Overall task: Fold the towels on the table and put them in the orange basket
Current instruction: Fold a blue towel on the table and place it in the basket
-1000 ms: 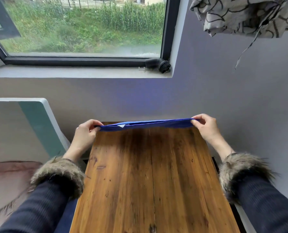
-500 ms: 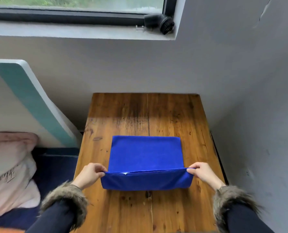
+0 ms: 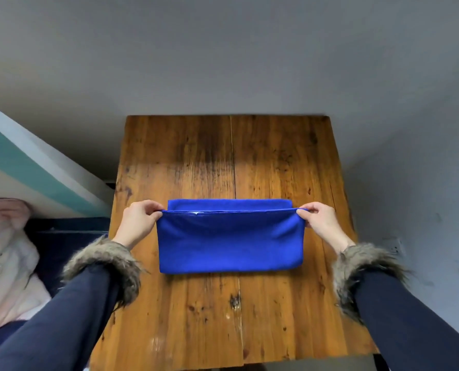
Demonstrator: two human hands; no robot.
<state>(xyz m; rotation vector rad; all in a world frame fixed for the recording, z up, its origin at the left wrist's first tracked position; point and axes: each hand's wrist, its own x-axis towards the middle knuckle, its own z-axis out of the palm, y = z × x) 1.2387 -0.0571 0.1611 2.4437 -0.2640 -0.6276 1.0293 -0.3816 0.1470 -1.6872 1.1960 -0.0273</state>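
A blue towel [image 3: 229, 239] lies across the middle of the wooden table [image 3: 223, 162]. Its near part is doubled over the far part, and only a thin strip of the lower layer shows beyond the raised edge. My left hand [image 3: 138, 219] pinches the left corner of that raised edge. My right hand [image 3: 320, 219] pinches the right corner. The edge is stretched taut between both hands, a little above the table. A small white tag peeks out near the left of the edge. No orange basket is in view.
A grey wall stands behind and to the right of the table. A white and teal board [image 3: 35, 172] leans at the left. Below the board lie a pale pink cloth [image 3: 6, 253] and dark blue bedding [image 3: 67, 242].
The towel's held edge has travelled from the far end toward me and then back over the towel, doubling it. The view has tilted down; the window is out of sight.
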